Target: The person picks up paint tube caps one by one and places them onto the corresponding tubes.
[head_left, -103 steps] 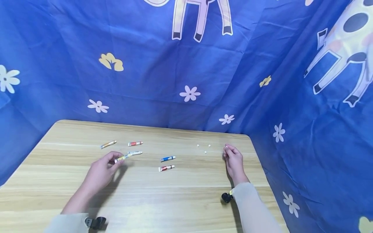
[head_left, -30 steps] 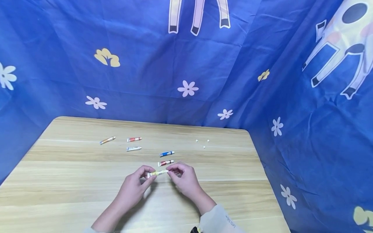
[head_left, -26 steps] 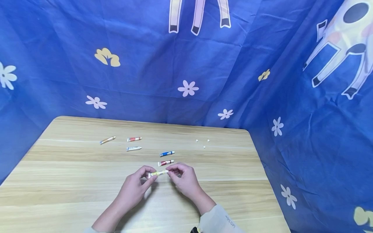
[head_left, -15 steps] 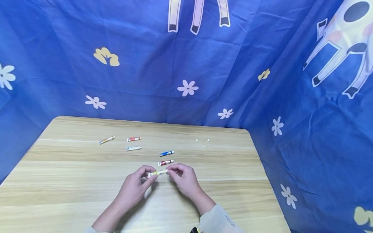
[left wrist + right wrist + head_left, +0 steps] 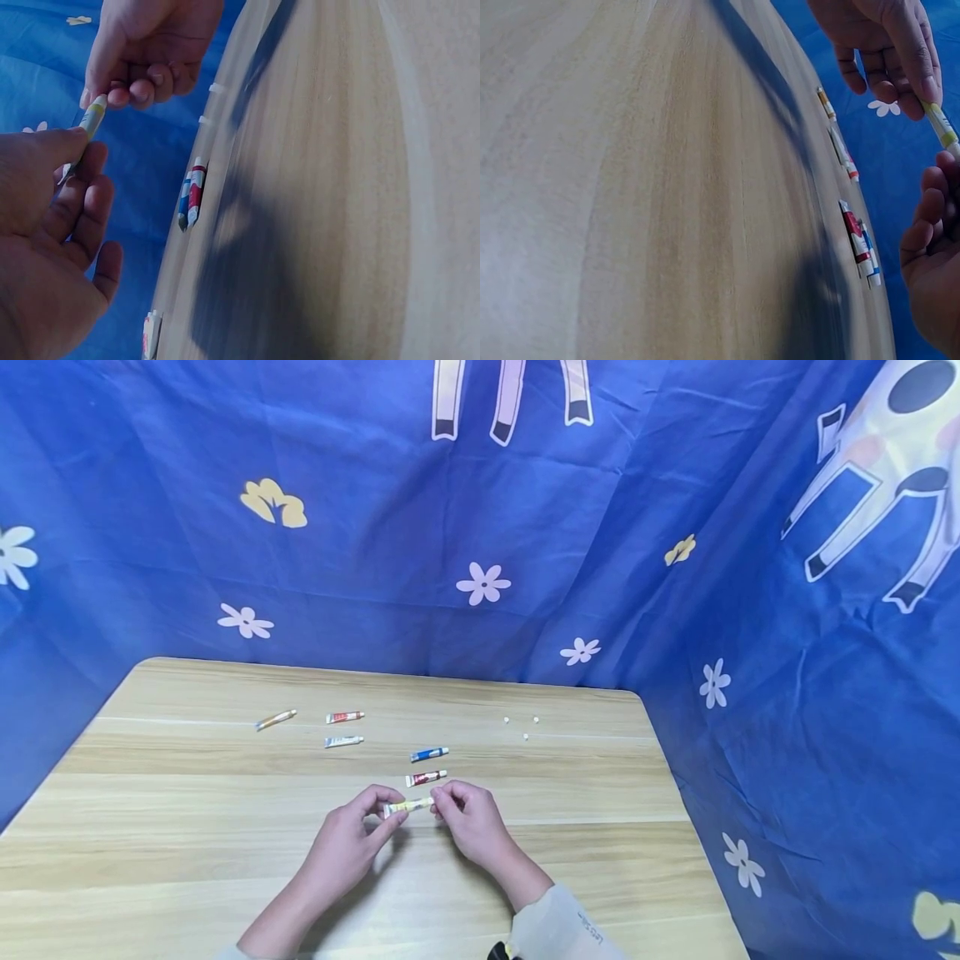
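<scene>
My left hand (image 5: 348, 839) pinches a small yellow paint tube (image 5: 408, 807) between thumb and fingers, above the table. My right hand (image 5: 476, 825) meets it from the right, thumb and index finger pinching the white cap at the tube's narrow end; the cap is mostly hidden by the fingertips. In the left wrist view the yellow tube (image 5: 91, 120) slants up toward the right thumb. Just beyond the hands lie a dark red paint tube (image 5: 426, 778) and a blue paint tube (image 5: 430, 754).
Farther left on the wooden table (image 5: 187, 810) lie an orange-brown tube (image 5: 276, 720), a red tube (image 5: 345, 717) and a white-blue tube (image 5: 343, 742). Three small white caps, one of them nearest the front (image 5: 526, 737), sit at the back right. A blue patterned curtain (image 5: 360, 568) surrounds the table's back and sides.
From 3.4 seconds ago, the left hand has brought the yellow tube rightward; the right hand has come from the far right to its end. Lately only the right fingertips have shifted slightly.
</scene>
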The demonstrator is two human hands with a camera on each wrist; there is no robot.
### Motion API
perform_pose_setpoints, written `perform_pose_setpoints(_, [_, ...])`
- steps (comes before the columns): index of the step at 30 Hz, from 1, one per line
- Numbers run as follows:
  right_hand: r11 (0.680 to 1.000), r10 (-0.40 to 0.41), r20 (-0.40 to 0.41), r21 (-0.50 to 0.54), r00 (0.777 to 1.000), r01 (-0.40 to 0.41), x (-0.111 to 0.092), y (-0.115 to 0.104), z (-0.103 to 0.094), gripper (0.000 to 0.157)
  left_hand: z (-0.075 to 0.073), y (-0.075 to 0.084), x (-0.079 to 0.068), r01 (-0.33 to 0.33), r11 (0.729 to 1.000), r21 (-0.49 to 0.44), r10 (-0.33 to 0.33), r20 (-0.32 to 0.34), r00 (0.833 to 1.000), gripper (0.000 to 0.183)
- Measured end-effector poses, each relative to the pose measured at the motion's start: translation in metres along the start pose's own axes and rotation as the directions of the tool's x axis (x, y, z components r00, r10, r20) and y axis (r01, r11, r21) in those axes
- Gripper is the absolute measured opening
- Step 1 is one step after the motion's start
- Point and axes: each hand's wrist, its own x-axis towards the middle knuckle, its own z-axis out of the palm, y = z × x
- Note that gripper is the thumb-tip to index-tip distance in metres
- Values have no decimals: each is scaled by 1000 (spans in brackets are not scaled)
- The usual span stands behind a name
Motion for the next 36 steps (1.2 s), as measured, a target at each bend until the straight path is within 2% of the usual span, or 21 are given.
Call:
perform_pose_setpoints(7, [999,15,0,-40,1000,-15,-1,-1,1,40,1,0,0,10,1000,-1,-10,13,1000,17])
perform_pose_setpoints(15, [1000,4,25,-13,1000,-4,1,2,-4,49,1,0,0,14,1000,4,-14,6,1000,18])
perform_pose_setpoints(18, [1000,-21,52,11,998,20,2,0,-10,45,1,-1,1,11,1000,0,-11,3,1000,19])
perform_pose_setpoints(23, [995,-99,107,29,989,96,2,0,-18,30,0,-2,1,18,1000,-6,-18,5,1000,18])
perform_pose_setpoints(27, [985,-170,131,34,977,167,0,1,-21,28,0,-2,0,22,1000,-22,-22,14,1000,16])
perform_pose_setpoints(30, [974,-225,127,28,966,224,-3,2,-21,32,0,-1,-1,19,999,-27,-19,20,1000,16])
perform_pose_setpoints(36, [942,-325,62,-71,944,329,-4,6,-18,19,-2,1,-2,15,999,-34,-14,25,1000,15])
